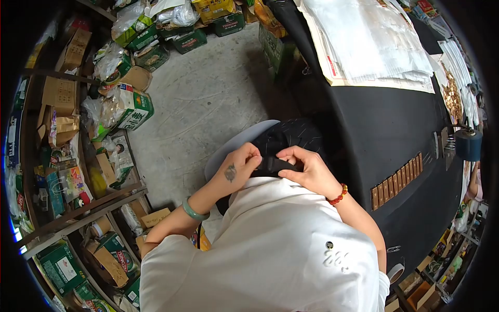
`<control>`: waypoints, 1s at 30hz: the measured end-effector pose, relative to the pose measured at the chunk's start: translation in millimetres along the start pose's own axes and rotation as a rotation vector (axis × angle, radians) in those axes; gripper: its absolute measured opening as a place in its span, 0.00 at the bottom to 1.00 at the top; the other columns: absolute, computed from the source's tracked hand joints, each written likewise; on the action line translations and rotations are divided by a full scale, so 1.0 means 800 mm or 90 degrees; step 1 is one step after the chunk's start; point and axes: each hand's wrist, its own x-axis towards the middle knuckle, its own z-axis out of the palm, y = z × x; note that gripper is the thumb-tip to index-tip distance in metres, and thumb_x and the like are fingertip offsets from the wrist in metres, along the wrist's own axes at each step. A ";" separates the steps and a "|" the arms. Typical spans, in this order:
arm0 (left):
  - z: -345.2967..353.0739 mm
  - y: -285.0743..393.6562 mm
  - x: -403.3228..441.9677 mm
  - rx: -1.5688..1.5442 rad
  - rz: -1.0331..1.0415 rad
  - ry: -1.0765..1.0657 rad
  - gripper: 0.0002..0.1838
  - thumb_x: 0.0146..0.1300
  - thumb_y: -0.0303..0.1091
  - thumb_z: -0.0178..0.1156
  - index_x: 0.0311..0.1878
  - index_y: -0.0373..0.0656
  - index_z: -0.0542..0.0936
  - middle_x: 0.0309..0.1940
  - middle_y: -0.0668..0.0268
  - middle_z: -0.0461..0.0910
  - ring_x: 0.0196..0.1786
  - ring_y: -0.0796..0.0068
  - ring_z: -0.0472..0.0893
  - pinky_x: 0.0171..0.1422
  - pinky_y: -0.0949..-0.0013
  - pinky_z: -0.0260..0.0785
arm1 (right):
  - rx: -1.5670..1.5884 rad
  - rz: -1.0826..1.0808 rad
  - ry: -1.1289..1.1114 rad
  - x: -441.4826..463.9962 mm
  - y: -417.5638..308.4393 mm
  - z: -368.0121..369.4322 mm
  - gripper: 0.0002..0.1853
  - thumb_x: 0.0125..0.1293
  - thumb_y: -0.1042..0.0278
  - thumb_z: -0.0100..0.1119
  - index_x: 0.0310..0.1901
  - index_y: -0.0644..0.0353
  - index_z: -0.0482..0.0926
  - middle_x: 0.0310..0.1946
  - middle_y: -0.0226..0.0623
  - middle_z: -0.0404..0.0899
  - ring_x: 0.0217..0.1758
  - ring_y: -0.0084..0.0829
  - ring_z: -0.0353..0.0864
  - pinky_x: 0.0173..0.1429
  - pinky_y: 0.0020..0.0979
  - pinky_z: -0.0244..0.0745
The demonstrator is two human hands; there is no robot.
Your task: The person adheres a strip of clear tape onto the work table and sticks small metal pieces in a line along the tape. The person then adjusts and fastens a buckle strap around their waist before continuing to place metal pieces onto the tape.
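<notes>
At my waist, in front of the white shirt (280, 223), I hold a black strap (271, 165) with what looks like a buckle on it. My left hand (240, 167) pinches its left end, thumb and fingers pressed together. My right hand (310, 169) has its thumb and fingers closed around the right end. Parts of the strap are hidden behind the fingers and the shirt hem. A green bangle (195, 210) is on my left wrist and a red bead bracelet (339, 194) on my right.
A black-covered table (384, 125) stands close on my right, bearing clear plastic bags (369, 41), a row of brown strips (397, 181) and a dark blue cylinder (468, 144). Shelves (78, 208) with cardboard boxes line my left. More boxes (189, 40) sit on the concrete floor (192, 99).
</notes>
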 end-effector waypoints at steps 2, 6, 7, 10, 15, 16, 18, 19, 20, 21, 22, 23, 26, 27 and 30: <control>0.003 -0.013 0.005 -0.164 -0.045 0.009 0.07 0.66 0.33 0.54 0.38 0.40 0.74 0.31 0.67 0.73 0.31 0.78 0.73 0.40 0.77 0.69 | -0.025 0.032 -0.033 0.000 0.003 -0.010 0.11 0.58 0.80 0.63 0.44 0.64 0.79 0.33 0.30 0.78 0.31 0.16 0.69 0.37 0.18 0.67; 0.003 -0.015 0.007 -0.278 -0.088 0.002 0.06 0.66 0.33 0.53 0.39 0.40 0.74 0.30 0.67 0.73 0.31 0.78 0.73 0.40 0.77 0.69 | -0.078 0.054 -0.092 0.008 -0.004 -0.019 0.07 0.58 0.78 0.63 0.39 0.64 0.80 0.29 0.30 0.77 0.29 0.18 0.70 0.35 0.19 0.68; 0.001 -0.014 0.009 -0.293 -0.096 -0.003 0.06 0.66 0.33 0.53 0.39 0.41 0.73 0.30 0.67 0.72 0.31 0.78 0.73 0.40 0.77 0.69 | -0.100 0.054 -0.112 0.010 -0.008 -0.022 0.06 0.58 0.77 0.64 0.38 0.64 0.80 0.28 0.29 0.77 0.28 0.18 0.70 0.34 0.20 0.68; 0.001 -0.010 0.010 -0.313 -0.108 -0.007 0.06 0.66 0.33 0.53 0.39 0.41 0.73 0.30 0.67 0.72 0.31 0.78 0.73 0.39 0.77 0.69 | -0.161 0.016 -0.119 0.013 -0.008 -0.019 0.04 0.58 0.76 0.64 0.35 0.64 0.79 0.25 0.29 0.77 0.26 0.20 0.70 0.33 0.21 0.68; 0.000 -0.004 0.011 -0.331 -0.125 -0.012 0.06 0.66 0.33 0.53 0.39 0.41 0.73 0.30 0.66 0.72 0.31 0.78 0.73 0.38 0.77 0.70 | -0.279 -0.074 -0.094 0.016 -0.005 -0.018 0.05 0.60 0.73 0.63 0.32 0.63 0.77 0.21 0.28 0.75 0.23 0.23 0.69 0.31 0.23 0.68; 0.000 -0.004 0.011 -0.332 -0.129 -0.016 0.06 0.67 0.33 0.52 0.39 0.40 0.73 0.30 0.66 0.73 0.31 0.78 0.73 0.38 0.77 0.71 | -0.285 -0.052 -0.112 0.018 -0.008 -0.020 0.05 0.60 0.73 0.62 0.31 0.63 0.77 0.21 0.28 0.74 0.23 0.23 0.69 0.30 0.24 0.67; -0.002 -0.004 0.012 -0.336 -0.136 -0.026 0.07 0.67 0.33 0.51 0.39 0.38 0.73 0.30 0.65 0.73 0.32 0.77 0.74 0.37 0.76 0.72 | -0.298 -0.006 -0.150 0.022 -0.012 -0.023 0.06 0.61 0.72 0.62 0.30 0.63 0.76 0.20 0.28 0.73 0.22 0.24 0.68 0.30 0.25 0.67; -0.002 -0.004 0.012 -0.337 -0.137 -0.025 0.07 0.67 0.33 0.51 0.39 0.38 0.73 0.30 0.65 0.73 0.32 0.77 0.74 0.37 0.76 0.72 | -0.298 -0.006 -0.151 0.023 -0.012 -0.024 0.06 0.61 0.72 0.62 0.30 0.63 0.76 0.20 0.28 0.73 0.22 0.24 0.68 0.30 0.25 0.67; -0.003 -0.004 0.012 -0.336 -0.139 -0.029 0.07 0.67 0.33 0.51 0.39 0.39 0.73 0.30 0.65 0.73 0.32 0.77 0.74 0.37 0.77 0.72 | -0.272 0.002 -0.168 0.024 -0.012 -0.025 0.06 0.62 0.72 0.60 0.30 0.63 0.75 0.20 0.28 0.73 0.22 0.24 0.68 0.29 0.24 0.66; -0.003 -0.004 0.013 -0.336 -0.139 -0.033 0.07 0.67 0.33 0.51 0.39 0.39 0.73 0.30 0.65 0.73 0.32 0.78 0.74 0.37 0.77 0.71 | -0.246 0.008 -0.186 0.025 -0.013 -0.026 0.05 0.63 0.72 0.59 0.31 0.62 0.75 0.20 0.28 0.72 0.22 0.23 0.67 0.29 0.23 0.66; -0.004 -0.003 0.013 -0.336 -0.140 -0.037 0.07 0.67 0.33 0.52 0.39 0.39 0.73 0.30 0.66 0.73 0.31 0.78 0.74 0.36 0.77 0.71 | -0.221 0.016 -0.203 0.026 -0.013 -0.026 0.05 0.64 0.72 0.58 0.31 0.61 0.74 0.19 0.27 0.71 0.22 0.22 0.67 0.29 0.23 0.65; -0.005 -0.004 0.013 -0.336 -0.141 -0.041 0.07 0.67 0.33 0.52 0.40 0.39 0.73 0.30 0.66 0.73 0.31 0.79 0.74 0.36 0.78 0.71 | -0.195 0.023 -0.220 0.027 -0.013 -0.027 0.05 0.65 0.72 0.57 0.32 0.61 0.74 0.19 0.27 0.71 0.22 0.21 0.66 0.28 0.22 0.64; -0.007 -0.011 0.015 -0.312 -0.139 -0.064 0.05 0.66 0.32 0.53 0.40 0.41 0.74 0.29 0.67 0.73 0.30 0.81 0.72 0.36 0.79 0.69 | 0.076 0.082 -0.150 0.027 0.006 -0.018 0.03 0.66 0.73 0.54 0.34 0.60 0.73 0.18 0.26 0.68 0.21 0.19 0.64 0.26 0.19 0.60; -0.008 -0.014 0.016 -0.300 -0.137 -0.075 0.05 0.66 0.32 0.54 0.40 0.42 0.74 0.29 0.68 0.73 0.29 0.81 0.72 0.35 0.80 0.68 | 0.210 0.110 -0.112 0.027 0.013 -0.015 0.02 0.67 0.74 0.53 0.35 0.59 0.73 0.18 0.25 0.67 0.20 0.17 0.63 0.25 0.18 0.59; -0.005 -0.019 0.018 -0.286 -0.137 -0.088 0.04 0.65 0.32 0.55 0.40 0.43 0.74 0.29 0.69 0.73 0.29 0.83 0.71 0.35 0.81 0.67 | 0.385 0.161 -0.062 0.025 0.017 -0.012 0.01 0.67 0.75 0.52 0.36 0.58 0.72 0.17 0.24 0.65 0.19 0.15 0.60 0.23 0.16 0.55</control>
